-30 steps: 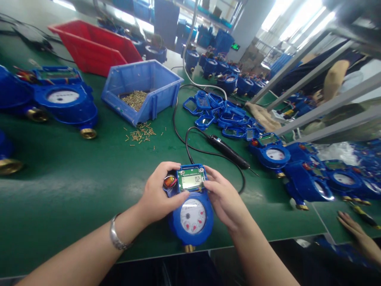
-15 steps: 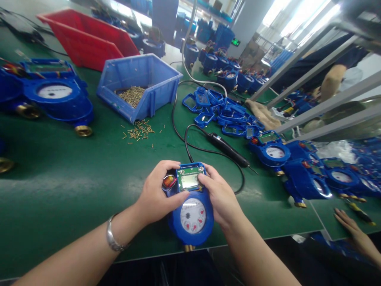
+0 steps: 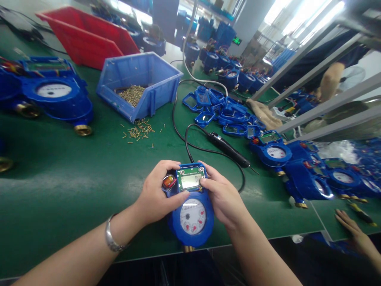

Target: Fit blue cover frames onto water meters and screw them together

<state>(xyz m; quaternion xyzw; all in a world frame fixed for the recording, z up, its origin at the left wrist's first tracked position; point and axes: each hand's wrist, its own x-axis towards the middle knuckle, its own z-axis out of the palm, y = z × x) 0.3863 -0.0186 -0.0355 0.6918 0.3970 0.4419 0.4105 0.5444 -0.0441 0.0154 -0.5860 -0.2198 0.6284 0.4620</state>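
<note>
A blue water meter (image 3: 193,216) with a white dial and a small green circuit board with an LCD lies on the green table near its front edge. My left hand (image 3: 156,194) grips its left side, the thumb by the LCD's lower edge, next to a small red-orange part. My right hand (image 3: 222,196) holds the right side, its thumb pressing on the LCD's right edge. A bracelet is on my left wrist.
A black electric screwdriver (image 3: 228,149) with its cable lies just behind. A blue bin (image 3: 138,85) of brass screws, loose screws (image 3: 138,131), a red bin (image 3: 85,35), blue covers (image 3: 222,113) and several meters (image 3: 275,153) surround. Another person's hand (image 3: 354,232) rests at the right.
My right thumb has slid further onto the LCD's right edge; both hands keep hold of the meter, which barely shifted. The view tilted slightly.
</note>
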